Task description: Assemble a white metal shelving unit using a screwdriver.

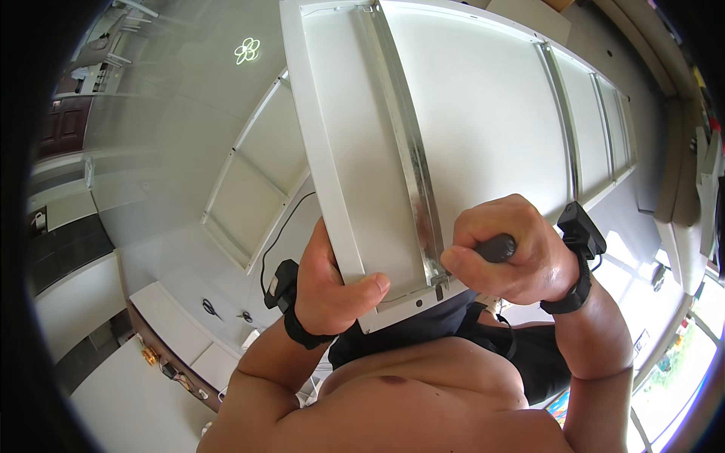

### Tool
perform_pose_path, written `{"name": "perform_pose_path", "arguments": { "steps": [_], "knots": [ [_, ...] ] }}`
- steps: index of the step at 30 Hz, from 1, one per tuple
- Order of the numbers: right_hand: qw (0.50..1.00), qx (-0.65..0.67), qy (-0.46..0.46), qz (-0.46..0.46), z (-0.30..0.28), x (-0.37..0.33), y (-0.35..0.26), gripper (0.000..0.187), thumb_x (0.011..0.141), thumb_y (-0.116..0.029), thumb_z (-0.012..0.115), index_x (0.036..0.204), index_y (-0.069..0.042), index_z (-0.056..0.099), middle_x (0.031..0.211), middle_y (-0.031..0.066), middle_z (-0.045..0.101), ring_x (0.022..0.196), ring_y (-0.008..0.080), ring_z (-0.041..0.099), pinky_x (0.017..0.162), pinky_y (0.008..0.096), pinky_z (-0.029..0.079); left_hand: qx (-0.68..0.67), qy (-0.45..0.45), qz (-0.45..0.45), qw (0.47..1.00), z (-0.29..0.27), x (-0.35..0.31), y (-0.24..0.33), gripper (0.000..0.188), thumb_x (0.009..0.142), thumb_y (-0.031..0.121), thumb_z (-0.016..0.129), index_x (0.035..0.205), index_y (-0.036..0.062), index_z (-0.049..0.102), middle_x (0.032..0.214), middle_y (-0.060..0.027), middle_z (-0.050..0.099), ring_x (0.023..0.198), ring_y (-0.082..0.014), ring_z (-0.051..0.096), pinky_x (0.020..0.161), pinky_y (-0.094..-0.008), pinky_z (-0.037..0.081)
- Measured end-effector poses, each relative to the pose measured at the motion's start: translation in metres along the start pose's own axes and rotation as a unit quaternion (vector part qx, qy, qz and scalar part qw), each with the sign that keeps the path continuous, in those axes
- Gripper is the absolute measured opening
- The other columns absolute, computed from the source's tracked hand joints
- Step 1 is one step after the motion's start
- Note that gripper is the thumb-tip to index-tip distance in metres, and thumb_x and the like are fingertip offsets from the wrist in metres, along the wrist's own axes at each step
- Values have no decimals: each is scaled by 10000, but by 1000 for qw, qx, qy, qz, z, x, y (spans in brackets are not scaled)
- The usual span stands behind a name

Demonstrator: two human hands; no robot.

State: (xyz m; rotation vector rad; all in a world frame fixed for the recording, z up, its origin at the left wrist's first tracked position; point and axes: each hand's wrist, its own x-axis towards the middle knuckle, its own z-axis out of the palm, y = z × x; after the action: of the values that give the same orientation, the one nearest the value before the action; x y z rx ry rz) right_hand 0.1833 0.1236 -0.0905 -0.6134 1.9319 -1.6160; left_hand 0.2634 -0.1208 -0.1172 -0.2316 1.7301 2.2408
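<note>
A long white panel point(483, 113) with raised rims is tilted in front of me, resting against my lap. Metal crossbars span its inner face, and the nearest crossbar point(414, 158) ends close to the lower rim. My left hand point(332, 291) is closed on the panel's lower left corner, thumb over the rim. Beside that crossbar's lower end, my right hand point(513, 253) is wrapped in a fist round a dark-handled tool point(496, 248). Only the rounded butt of its handle shows; the working end is hidden by the fist.
Another white framed panel point(253, 181) lies on the floor to the left. Two pairs of scissors point(209, 307) are also on the floor, near a low white cabinet point(174, 332). A beige sofa point(672, 174) stands at the right. A black cable point(276, 234) trails from my left wrist.
</note>
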Motion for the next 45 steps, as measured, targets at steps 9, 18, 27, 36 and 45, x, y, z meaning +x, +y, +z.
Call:
{"name": "perform_pose_path", "arguments": {
  "steps": [9, 18, 27, 36, 45],
  "knots": [
    [997, 3, -12, 73, -2, 4, -3, 201, 811, -44, 689, 650, -19, 572, 563, 39, 533, 480, 137, 485, 459, 308, 362, 1, 4, -17, 1000, 1, 2, 2, 667, 754, 67, 667, 1366, -26, 420, 1179, -94, 612, 1038, -143, 588, 912, -330, 485],
    [999, 0, 14, 41, 3, -3, -6, 158, 827, -42, 703, 696, -13, 619, 603, 62, 574, 508, 165, 526, 486, 315, 395, 2, -5, 10, 1000, 0, 3, 0, 680, 754, 76, 683, 1372, -23, 415, 1190, -92, 601, 1059, -144, 575, 923, -335, 478],
    [941, 153, 280, -110, -11, -73, 9, 318, 947, -275, 695, 801, 0, 629, 716, 102, 614, 567, 144, 544, 512, 265, 430, 3, -10, 17, 1000, 0, 6, 5, 699, 732, 110, 720, 1358, -20, 437, 1185, -79, 587, 1070, -155, 567, 940, -350, 463],
    [856, 55, 508, -77, -57, -159, 30, 331, 1033, -272, 554, 862, 10, 572, 719, 88, 538, 586, 117, 457, 529, 238, 354, 31, 104, 15, 994, -54, -13, 34, 790, 642, 85, 789, 1362, -25, 484, 1055, -90, 657, 848, -167, 648, 675, -295, 521],
    [887, 17, 456, -73, -36, -177, 33, 249, 1003, -189, 621, 868, 20, 623, 824, 101, 629, 668, 143, 580, 628, 276, 462, 70, 126, 67, 987, -166, -62, 90, 808, 648, 107, 655, 1394, -120, 441, 1192, -244, 649, 998, -346, 698, 869, -428, 585]
  ]
}}
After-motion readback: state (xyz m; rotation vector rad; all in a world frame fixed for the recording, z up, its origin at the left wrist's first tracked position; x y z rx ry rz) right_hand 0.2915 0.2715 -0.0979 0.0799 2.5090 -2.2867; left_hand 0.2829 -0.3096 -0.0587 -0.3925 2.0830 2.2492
